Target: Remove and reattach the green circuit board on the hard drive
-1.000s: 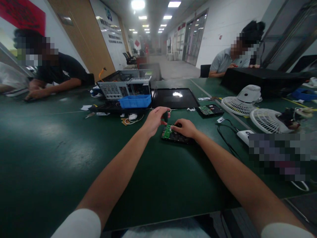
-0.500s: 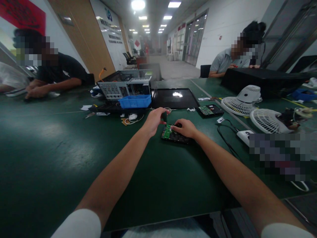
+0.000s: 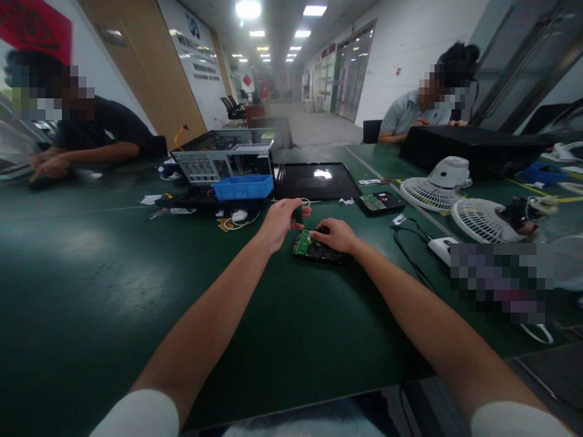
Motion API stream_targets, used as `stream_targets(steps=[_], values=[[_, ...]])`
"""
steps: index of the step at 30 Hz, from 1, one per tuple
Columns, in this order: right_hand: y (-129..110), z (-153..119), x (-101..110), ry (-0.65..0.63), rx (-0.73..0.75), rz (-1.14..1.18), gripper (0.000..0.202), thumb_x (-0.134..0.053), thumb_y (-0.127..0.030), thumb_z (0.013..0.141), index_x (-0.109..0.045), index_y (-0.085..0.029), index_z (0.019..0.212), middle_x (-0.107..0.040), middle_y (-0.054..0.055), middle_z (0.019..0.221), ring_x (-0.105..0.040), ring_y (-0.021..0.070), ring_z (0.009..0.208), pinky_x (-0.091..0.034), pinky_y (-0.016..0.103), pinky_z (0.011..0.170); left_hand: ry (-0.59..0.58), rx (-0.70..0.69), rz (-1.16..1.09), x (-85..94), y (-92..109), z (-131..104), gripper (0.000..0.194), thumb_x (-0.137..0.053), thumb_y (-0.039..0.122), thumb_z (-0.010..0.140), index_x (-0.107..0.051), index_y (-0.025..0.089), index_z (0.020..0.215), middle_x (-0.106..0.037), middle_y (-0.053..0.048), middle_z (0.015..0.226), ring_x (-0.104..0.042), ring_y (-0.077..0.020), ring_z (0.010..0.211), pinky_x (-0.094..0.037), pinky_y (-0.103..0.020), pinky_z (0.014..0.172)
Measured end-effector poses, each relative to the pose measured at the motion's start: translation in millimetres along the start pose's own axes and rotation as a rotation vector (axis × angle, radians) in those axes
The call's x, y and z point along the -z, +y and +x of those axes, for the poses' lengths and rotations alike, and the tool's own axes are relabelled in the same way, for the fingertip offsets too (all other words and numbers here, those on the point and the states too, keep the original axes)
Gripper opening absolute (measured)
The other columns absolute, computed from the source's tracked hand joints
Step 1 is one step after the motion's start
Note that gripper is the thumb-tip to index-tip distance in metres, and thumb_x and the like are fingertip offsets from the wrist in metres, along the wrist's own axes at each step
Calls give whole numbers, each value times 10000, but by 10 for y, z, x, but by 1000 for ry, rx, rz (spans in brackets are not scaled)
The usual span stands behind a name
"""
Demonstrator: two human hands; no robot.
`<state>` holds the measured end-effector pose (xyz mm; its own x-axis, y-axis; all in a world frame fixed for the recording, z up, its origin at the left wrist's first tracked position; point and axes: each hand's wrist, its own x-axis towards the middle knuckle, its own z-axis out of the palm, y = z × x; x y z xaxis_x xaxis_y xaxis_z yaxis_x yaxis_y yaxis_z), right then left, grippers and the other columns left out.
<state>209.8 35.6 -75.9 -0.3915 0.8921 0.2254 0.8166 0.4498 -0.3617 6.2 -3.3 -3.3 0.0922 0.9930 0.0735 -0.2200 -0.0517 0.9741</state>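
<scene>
A black hard drive with a green circuit board lies flat on the dark green table in front of me. My right hand rests on its right part, fingers curled round the far edge and thumb on top. Above the drive's far left corner is my left hand, its fingers wrapped round a small dark upright tool handle. The lower end of that tool is too small to make out.
Behind my hands stand a blue tray, an open computer case and a black panel. To the right are another drive, white fans, a power strip and cables. Two people sit across the table.
The whole view has shifted slightly, so things appear a little further left. Both hands keep nearly the same place at the drive.
</scene>
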Motion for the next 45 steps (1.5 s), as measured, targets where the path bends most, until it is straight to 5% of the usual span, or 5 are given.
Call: stream_targets(steps=[25, 31, 40, 45], values=[[-74, -7, 47, -14, -14, 16, 371, -651, -562, 928, -762, -210, 968, -748, 68, 984, -645, 190, 858, -410, 260, 705, -11, -100, 96, 18, -12, -22, 351, -687, 498, 840, -757, 167, 934, -700, -89, 982, -637, -186, 881, -528, -252, 640], [-86, 8, 80, -17, -36, 76, 523, -430, -559, 1042, -748, -191, 851, -745, 71, 876, -648, 196, 809, -403, 276, 715, -5, -93, 98, 21, -8, -15, 349, -685, 502, 842, -759, 175, 938, -691, -89, 1003, -636, -195, 914, -526, -255, 646], [-12, 39, 133, 98, -157, 351, 555, -291, -366, 1082, -778, -170, 902, -773, 68, 933, -691, 192, 894, -458, 261, 810, -12, -103, 69, 72, 73, 3, 368, -693, 520, 841, -758, 179, 960, -699, -95, 1010, -640, -198, 905, -517, -262, 649], [-48, 76, 331, 292, -144, 398, 562, -360, -516, 1062, -784, -161, 963, -770, 89, 934, -702, 214, 904, -494, 301, 822, -26, -112, -14, 34, 95, -1, 366, -697, 525, 851, -739, 179, 962, -705, -93, 976, -650, -191, 874, -511, -265, 650]])
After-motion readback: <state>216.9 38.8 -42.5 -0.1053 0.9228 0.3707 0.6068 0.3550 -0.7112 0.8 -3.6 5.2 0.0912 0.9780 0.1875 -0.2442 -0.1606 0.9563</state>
